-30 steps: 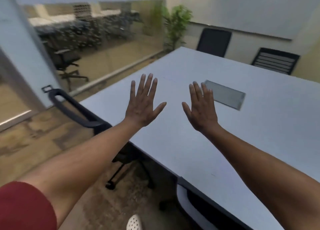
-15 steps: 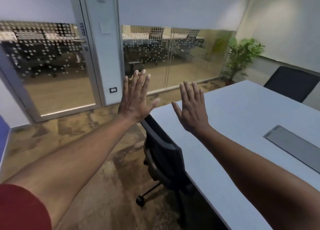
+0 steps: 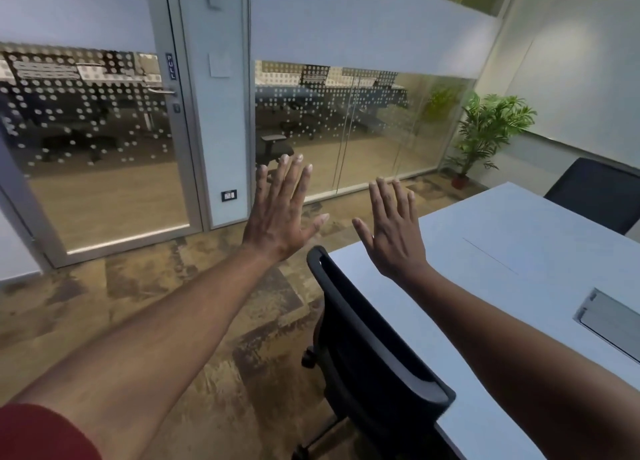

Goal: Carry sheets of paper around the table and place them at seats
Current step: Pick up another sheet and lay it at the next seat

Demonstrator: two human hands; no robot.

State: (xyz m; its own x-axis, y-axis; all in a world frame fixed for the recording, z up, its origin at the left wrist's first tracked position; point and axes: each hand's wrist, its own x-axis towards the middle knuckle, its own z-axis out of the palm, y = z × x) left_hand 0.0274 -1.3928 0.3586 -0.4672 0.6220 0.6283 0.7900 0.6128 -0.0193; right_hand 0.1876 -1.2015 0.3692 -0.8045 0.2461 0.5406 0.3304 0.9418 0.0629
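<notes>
**Two bare hands raised, fingers spread, no paper in sight**

Two hands are up in front of the camera, backs toward it. The left hand (image 3: 280, 217) has its fingers straight and spread, grasping nothing; it hangs over the floor, in front of the glass wall. The right hand (image 3: 394, 232) is likewise flat and released, holding nothing, above the near corner of the table (image 3: 512, 237). The two hands are near each other but apart.

The sheets of paper the task concerns cannot be seen anywhere in this view, neither in the hands nor on the visible part of the table.

Counted: one white table, two black office chairs at it. The near chair (image 3: 367, 341) is pushed against the table's left edge, its back toward the camera; the far chair (image 3: 602, 196) stands at the table's far side. One grey cable hatch (image 3: 613, 324) is set into the tabletop. One potted plant (image 3: 485, 130) stands in the corner. One glass door (image 3: 97, 140) carries a "PULL" label.

The table and hatch are cut off at the right edge, and the far chair shows only its backrest. The near chair's seat is hidden behind its back. Desks and chairs beyond the dotted glass are too dim to count.
</notes>
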